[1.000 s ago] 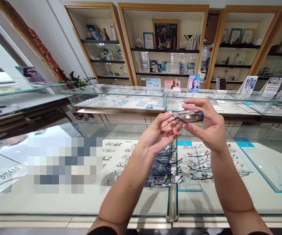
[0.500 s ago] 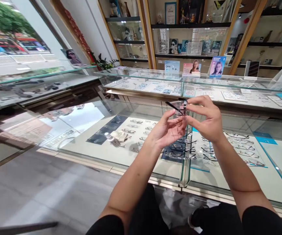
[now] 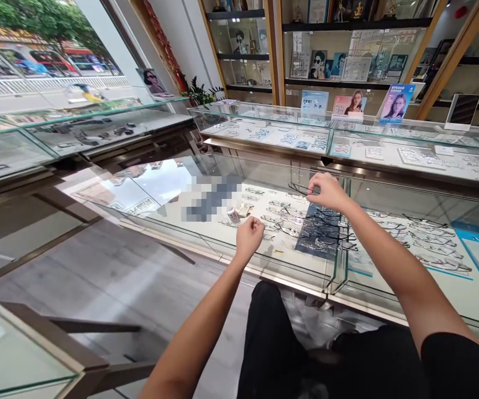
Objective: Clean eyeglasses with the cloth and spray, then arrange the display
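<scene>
My right hand (image 3: 325, 192) is stretched out over the glass counter (image 3: 264, 260), fingers closed on a pair of dark-framed glasses (image 3: 301, 189) held low above the glass top. My left hand (image 3: 248, 235) hangs lower and nearer to me, curled into a loose fist with nothing showing in it, above the counter's front part. A small white bottle (image 3: 233, 216) and a crumpled cloth (image 3: 245, 209) lie on the glass just beyond the left hand. Rows of spectacle frames (image 3: 318, 235) lie inside the case under both hands.
A second glass showcase (image 3: 347, 147) with cards and small posters runs behind the counter, wooden wall shelves above it. Another glass case (image 3: 56, 133) stands at the left by the window. A glass corner with a metal frame (image 3: 35, 354) is at bottom left. My dark-trousered legs are below.
Both hands held the glasses up close together; now they have parted. The right hand has carried the glasses forward and down to the counter, the left has let go and dropped. The view swung left.
</scene>
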The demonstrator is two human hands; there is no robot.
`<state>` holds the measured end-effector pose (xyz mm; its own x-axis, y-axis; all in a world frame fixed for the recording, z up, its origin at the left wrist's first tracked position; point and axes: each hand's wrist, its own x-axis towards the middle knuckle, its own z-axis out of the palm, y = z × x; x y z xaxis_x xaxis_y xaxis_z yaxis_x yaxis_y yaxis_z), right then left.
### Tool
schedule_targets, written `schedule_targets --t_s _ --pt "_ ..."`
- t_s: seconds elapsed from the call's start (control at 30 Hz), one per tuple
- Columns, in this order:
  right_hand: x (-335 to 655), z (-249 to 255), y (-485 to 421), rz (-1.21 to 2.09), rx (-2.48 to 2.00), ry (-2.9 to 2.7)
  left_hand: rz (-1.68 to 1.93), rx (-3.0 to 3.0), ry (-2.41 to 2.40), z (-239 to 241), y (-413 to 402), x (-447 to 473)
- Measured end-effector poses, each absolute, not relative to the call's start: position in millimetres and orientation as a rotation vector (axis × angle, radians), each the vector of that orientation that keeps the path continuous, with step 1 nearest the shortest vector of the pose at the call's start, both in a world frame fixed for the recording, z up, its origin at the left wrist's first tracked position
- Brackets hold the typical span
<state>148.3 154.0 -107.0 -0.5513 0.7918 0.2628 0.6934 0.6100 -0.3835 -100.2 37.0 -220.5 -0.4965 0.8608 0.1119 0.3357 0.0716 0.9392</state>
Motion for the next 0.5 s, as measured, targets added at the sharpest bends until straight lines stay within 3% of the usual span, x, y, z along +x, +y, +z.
schedule_targets --t_s 0.5 --pt "96.9 -158.4 199.2 0.239 -1.534 -2.734 1.401 1.166 1.879 -231.0 50.4 -99.7"
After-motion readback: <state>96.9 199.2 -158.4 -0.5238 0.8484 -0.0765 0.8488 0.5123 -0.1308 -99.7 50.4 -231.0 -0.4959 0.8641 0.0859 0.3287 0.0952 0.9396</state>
